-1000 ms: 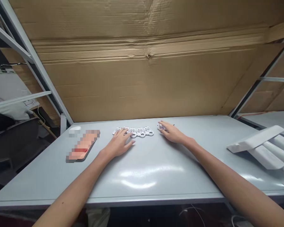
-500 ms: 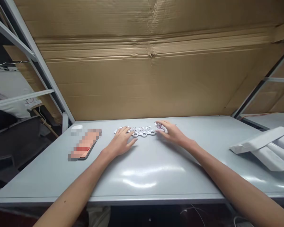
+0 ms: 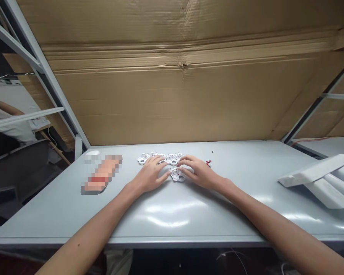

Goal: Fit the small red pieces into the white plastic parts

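Observation:
Several small white plates, each with a round hole and tiny dark marks, lie in a row near the back of the table. One more white plate is in front of that row, between my hands. My left hand rests over the row with its fingers spread, hiding part of it; the thumb tip reaches the front plate's left edge. My right hand has its thumb and fingers curved onto the right and upper side of the front plate.
Small red and dark bits lie right of my right hand. At the left are a blurred orange, phone-like slab and a small white item. White wrapped packets sit at the right; a cardboard wall stands behind.
My right hand has moved left and nearer with a white plate, from the row's right end to in front of it. The red bits now show. A person's arm appears at far left.

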The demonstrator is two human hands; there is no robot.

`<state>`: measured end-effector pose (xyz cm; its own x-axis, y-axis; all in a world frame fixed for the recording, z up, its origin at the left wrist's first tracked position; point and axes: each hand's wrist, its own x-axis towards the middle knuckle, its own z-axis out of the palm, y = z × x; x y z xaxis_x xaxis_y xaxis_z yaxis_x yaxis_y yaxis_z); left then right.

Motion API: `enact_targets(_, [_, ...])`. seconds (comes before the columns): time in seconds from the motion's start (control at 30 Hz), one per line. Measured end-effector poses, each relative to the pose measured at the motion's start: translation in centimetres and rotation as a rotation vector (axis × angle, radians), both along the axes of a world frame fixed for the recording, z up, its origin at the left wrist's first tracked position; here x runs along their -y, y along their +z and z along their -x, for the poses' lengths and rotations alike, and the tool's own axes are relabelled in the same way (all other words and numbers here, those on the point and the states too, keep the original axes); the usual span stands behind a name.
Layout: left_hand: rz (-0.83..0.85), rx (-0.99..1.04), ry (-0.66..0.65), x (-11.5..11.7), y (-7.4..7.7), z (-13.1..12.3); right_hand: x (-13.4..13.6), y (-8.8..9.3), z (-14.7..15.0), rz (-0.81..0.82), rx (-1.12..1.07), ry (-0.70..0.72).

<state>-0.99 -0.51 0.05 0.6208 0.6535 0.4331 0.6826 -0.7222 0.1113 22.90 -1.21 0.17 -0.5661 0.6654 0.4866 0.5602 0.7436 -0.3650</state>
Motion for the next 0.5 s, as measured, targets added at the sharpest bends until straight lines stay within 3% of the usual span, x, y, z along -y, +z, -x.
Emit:
enact_targets(0.23, [0.049,0.034,-0.110,0.6,-0.4,-1.2,-0.5,-0.9,-0.4,0.027,0.050,0.046])
enact_targets(0.5, [0.144,0.109,-0.068,0.4,-1.0,-1.8,-0.7,-0.9,0.2,-0.021,0.098,0.031])
